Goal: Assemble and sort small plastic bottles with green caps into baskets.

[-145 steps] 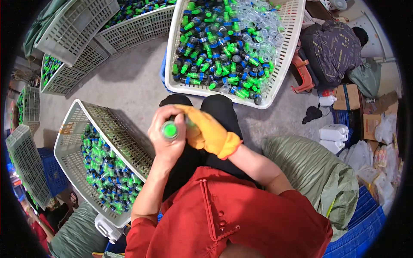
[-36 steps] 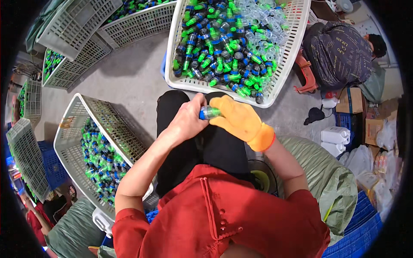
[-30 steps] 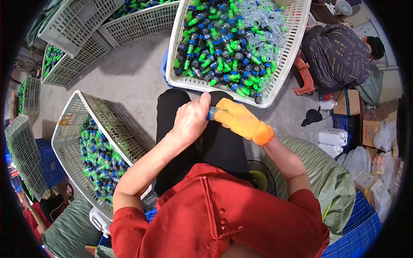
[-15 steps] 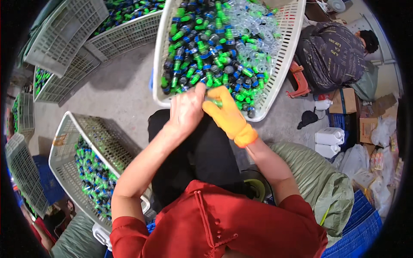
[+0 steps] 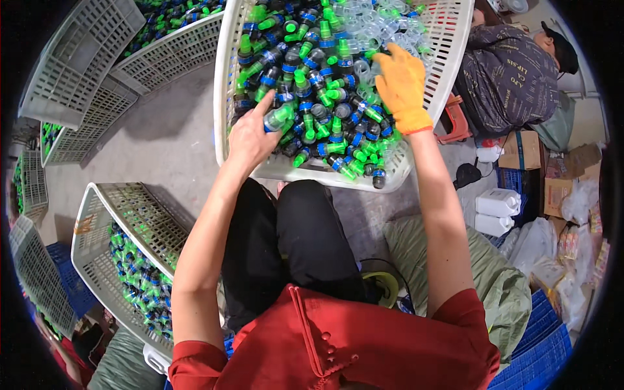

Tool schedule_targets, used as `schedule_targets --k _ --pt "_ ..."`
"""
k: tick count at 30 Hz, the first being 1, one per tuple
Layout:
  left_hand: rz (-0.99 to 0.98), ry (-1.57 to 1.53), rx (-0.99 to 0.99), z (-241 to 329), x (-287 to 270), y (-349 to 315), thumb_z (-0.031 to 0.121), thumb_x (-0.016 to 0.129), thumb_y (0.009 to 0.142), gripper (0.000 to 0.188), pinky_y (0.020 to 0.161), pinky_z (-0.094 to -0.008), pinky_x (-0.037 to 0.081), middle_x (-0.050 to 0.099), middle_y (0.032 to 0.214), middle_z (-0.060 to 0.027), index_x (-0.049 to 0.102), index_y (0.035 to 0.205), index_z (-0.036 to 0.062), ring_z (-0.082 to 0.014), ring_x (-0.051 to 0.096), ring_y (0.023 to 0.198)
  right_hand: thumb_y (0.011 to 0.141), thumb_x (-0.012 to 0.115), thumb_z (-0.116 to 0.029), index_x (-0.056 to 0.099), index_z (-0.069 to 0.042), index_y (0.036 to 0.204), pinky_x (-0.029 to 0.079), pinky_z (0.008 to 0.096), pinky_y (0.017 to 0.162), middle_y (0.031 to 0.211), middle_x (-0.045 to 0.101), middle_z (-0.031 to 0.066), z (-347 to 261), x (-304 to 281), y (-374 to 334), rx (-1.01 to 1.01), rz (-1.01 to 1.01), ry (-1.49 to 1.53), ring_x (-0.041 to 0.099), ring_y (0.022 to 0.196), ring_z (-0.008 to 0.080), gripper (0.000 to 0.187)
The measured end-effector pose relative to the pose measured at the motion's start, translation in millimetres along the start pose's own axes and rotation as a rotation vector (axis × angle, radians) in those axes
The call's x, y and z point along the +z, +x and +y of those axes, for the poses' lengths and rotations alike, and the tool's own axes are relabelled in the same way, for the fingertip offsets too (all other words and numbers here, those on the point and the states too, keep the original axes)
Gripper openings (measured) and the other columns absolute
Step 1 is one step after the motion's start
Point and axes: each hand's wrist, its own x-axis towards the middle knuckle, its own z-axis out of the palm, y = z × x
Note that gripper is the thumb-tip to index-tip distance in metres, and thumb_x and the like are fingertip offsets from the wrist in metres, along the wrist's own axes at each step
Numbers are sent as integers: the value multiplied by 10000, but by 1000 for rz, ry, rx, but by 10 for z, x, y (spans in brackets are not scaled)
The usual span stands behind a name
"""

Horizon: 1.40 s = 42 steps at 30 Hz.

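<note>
My bare left hand (image 5: 252,135) is at the near left of a large white basket (image 5: 224,84). Between its thumb and index finger sits a small green nozzle cap (image 5: 278,119) with a clear cover and a blue ring; the index finger points forward. My right hand (image 5: 401,84), in an orange-yellow glove, reaches over the basket's right side with fingers spread. Its fingertips are at the edge of a pile of clear plastic covers (image 5: 380,27). Several black, blue and green nozzle caps (image 5: 318,81) heap up across the basket's left and middle.
At my left stands another white basket (image 5: 88,244) of similar caps. More grey baskets (image 5: 84,58) stand at the far left. A person (image 5: 510,75) sits at the right beside a red stool (image 5: 450,120). White jugs (image 5: 497,203) and a green sack (image 5: 448,260) lie to my right.
My hands were together at the basket's near edge and have parted. The left moved forward and left over the caps; the gloved right hand moved forward and right to the clear covers.
</note>
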Motion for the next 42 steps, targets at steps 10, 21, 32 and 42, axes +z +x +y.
schedule_targets --k 10,21,32,42 --pt "16 -1502 -852 423 -436 -547 172 668 829 290 505 -261 410 553 728 -20 565 1083 77 -118 526 537 807 614 -110 561 -65 1185 459 412 804 1048 617 118 -1008 -913 -576 45 -53 832 587 986 312 384" --pt "202 -1060 -709 972 -616 -1075 148 628 902 147 594 -235 447 602 775 -5 609 991 33 -79 544 655 872 631 -186 467 -78 1333 473 370 666 917 595 120 -1991 -1217 -900 147 -166 1129 590 752 280 502" --pt "290 -1201 -638 956 -697 -1343 129 627 917 113 475 -201 369 601 808 -6 596 988 47 -38 494 598 854 680 -164 479 -30 1229 516 359 664 986 614 102 -2088 -1440 -859 470 -413 1648 637 776 222 446" --pt "325 -1025 -537 1077 -715 -1783 109 626 908 95 491 -194 377 594 801 4 580 970 54 -39 503 617 874 654 -146 494 -42 1131 501 319 639 921 602 107 -2336 -1653 -1305 277 -253 1426 609 756 244 321"
